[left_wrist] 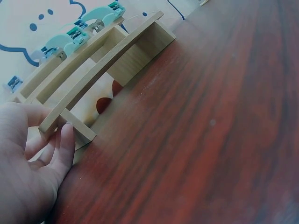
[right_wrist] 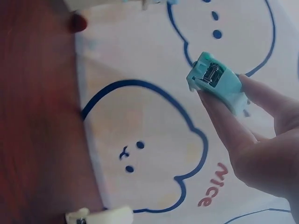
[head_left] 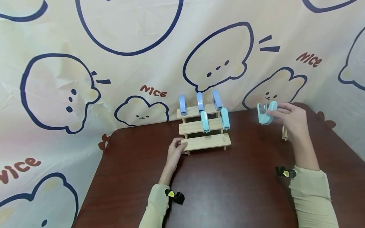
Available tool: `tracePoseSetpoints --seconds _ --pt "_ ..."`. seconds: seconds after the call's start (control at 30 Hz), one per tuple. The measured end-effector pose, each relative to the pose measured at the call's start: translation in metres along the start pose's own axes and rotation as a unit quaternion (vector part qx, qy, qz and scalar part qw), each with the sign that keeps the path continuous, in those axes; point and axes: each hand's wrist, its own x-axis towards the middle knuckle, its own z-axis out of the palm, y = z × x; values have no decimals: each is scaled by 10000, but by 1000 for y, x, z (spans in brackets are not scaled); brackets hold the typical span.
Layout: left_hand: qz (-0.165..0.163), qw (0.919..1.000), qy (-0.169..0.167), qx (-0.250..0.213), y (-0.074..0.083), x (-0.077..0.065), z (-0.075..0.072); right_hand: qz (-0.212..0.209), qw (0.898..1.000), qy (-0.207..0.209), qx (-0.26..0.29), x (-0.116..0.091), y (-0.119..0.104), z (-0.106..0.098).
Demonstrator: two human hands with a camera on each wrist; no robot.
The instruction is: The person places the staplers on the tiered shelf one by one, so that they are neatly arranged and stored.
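My right hand (head_left: 293,118) pinches a teal mini stapler (head_left: 267,112) above the table's right side. In the right wrist view, the stapler (right_wrist: 217,79) sits between thumb and fingers. My left hand (head_left: 174,152) grips the left end of the lowest step of a three-tier wooden rack (head_left: 206,142); the left wrist view shows fingers and thumb about that corner. Three blue staplers (head_left: 200,102) stand on the top step. The middle step bears two teal staplers, one near its centre (head_left: 205,122) and one at its right end (head_left: 225,118).
A cream-coloured object (head_left: 284,133), partly hidden by the right forearm, is on the table at the right. The brown table (head_left: 222,190) meets a cartoon-printed cloth (head_left: 128,72) at the back, behind the rack.
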Motion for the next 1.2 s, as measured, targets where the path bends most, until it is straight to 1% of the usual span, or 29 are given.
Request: tracePoseSetpoints --seconds 0.07,0.13,0.2,0.3,0.4,0.43,0.57,0.67,0.83,0.93,0.97,1.03,1.13,1.2 --pt "7 10000 19 4 1 1 0 -100 9996 2 252 -3 -5 4" --pt "28 10000 38 -1 1 0 0 -175 9978 7 635 -7 -8 9" --pt "64 10000 44 -22 0 -1 0 -245 9934 -19 1118 -10 -12 15" --pt "73 10000 40 -4 -1 -2 0 -297 9856 -86 1664 -13 -14 26" --pt "63 10000 58 25 -1 -2 0 -278 9790 -95 2019 -14 -17 38" --pt "63 10000 65 23 -1 -1 0 -284 9781 -44 2062 -13 -18 42" --pt "92 9999 96 -14 0 0 3 -331 9676 196 2494 -13 -22 58" --pt "63 9999 126 -58 0 0 3 -349 9600 295 2763 -14 -25 68" --pt "-2 9999 110 -62 1 0 2 -267 9580 352 2832 -17 -31 81" --pt "-30 9999 109 -36 4 0 1 -246 9565 270 2894 -19 -32 87" --pt "-33 9999 103 -14 6 -1 1 -230 9555 214 2933 -20 -32 88" --pt "-30 10000 72 10 15 -6 2 -232 9566 123 2902 -20 -32 91" --pt "-32 10000 -17 6 28 -14 4 -201 9575 80 2877 -20 -31 92" --pt "36 10000 -41 -25 33 -18 5 -191 9592 75 2821 -20 -30 92"
